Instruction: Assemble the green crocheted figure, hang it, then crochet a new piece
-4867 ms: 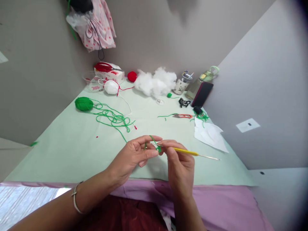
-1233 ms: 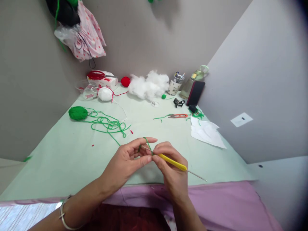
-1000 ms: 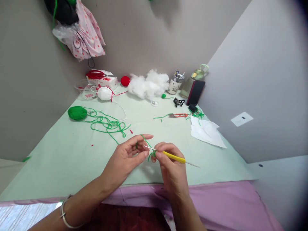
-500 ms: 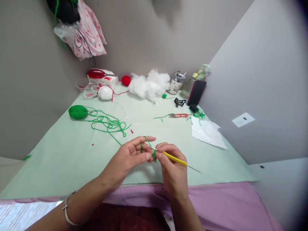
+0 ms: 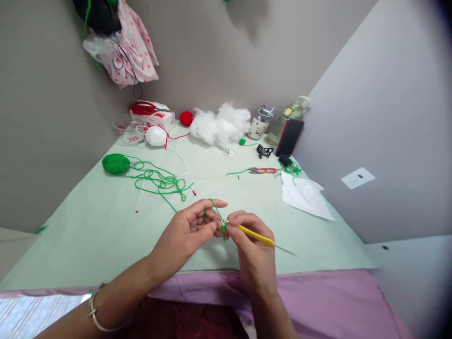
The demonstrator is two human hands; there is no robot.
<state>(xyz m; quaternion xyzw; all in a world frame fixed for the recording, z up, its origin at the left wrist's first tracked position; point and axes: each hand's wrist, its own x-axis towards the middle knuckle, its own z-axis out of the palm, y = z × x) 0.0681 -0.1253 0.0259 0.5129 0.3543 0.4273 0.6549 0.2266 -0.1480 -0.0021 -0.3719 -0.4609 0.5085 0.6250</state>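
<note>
Yellow hook, green yarn
Right hand pinches the hook, pointing toward ten o'clock; left hand bears yarn, grip unclear.

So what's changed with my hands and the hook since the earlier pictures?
The yellow-handled hook in your right hand now slants more steeply, its rear end lower. Your left hand has drawn its thumb back from the small green piece, now against your right hand. Green yarn still runs over the left index finger. The snips, green ball and white stuffing stayed put.
</note>
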